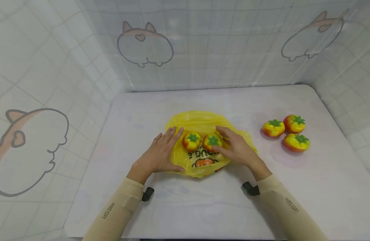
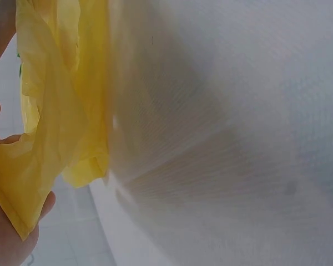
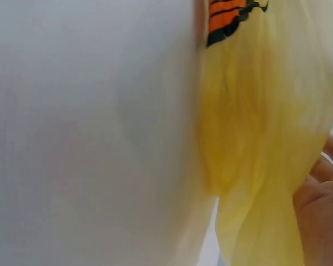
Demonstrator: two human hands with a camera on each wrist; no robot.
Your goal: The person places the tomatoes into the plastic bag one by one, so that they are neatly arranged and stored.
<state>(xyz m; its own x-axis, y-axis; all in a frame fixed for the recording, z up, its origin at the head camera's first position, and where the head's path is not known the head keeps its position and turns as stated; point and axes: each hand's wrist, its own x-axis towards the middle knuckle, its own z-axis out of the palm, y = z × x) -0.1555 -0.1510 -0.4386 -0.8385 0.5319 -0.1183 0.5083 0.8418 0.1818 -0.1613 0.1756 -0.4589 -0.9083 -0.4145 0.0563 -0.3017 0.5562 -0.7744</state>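
Observation:
A yellow plastic bag (image 1: 200, 117) with dark lettering and an orange print lies spread on the table, its rim standing up in folds. Two shiny red-and-yellow tomatoes with green star-shaped leaves sit on it side by side, the left tomato (image 1: 191, 144) and the right tomato (image 1: 209, 138). My left hand (image 1: 162, 150) rests against the bag's left side, fingers straight and spread. My right hand (image 1: 237, 145) holds the right tomato, thumb on its lower right and fingers around its upper right. In the right wrist view, bag plastic (image 3: 266, 127) hides part of that hand.
Three more tomatoes (image 1: 294, 124) stand grouped on the right of the white table (image 1: 185, 214). Tiled-pattern walls with cartoon drawings (image 1: 145, 47) enclose the table at the back and both sides. Dark wrist-worn pieces (image 1: 251, 189) stick out under the sleeves.

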